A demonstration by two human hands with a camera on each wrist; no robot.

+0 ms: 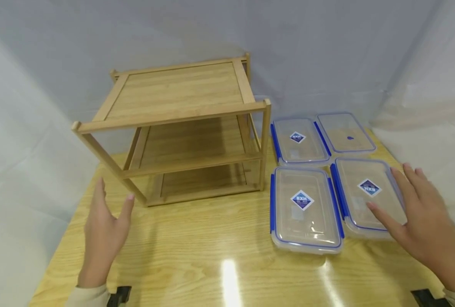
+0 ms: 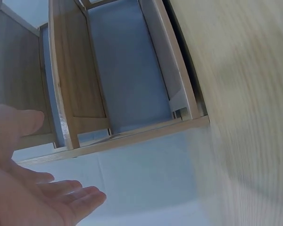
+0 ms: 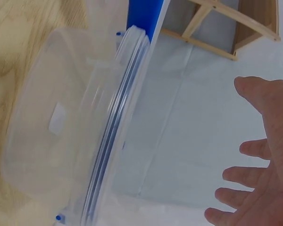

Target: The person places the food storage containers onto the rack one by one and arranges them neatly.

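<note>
Four containers (image 1: 306,209) on glossy wooden table (image 1: 197,256), grey backdrop (image 1: 327,51).

Open counter (image 1: 197,251) between the hands, clear to the front edge. Wooden rack (image 1: 181,128) blocks back centre; its three tiers are open at the front. Four lidded containers (image 1: 306,209) packed tight on the right, touching, no gap between. Curtain walls close both sides.
</note>
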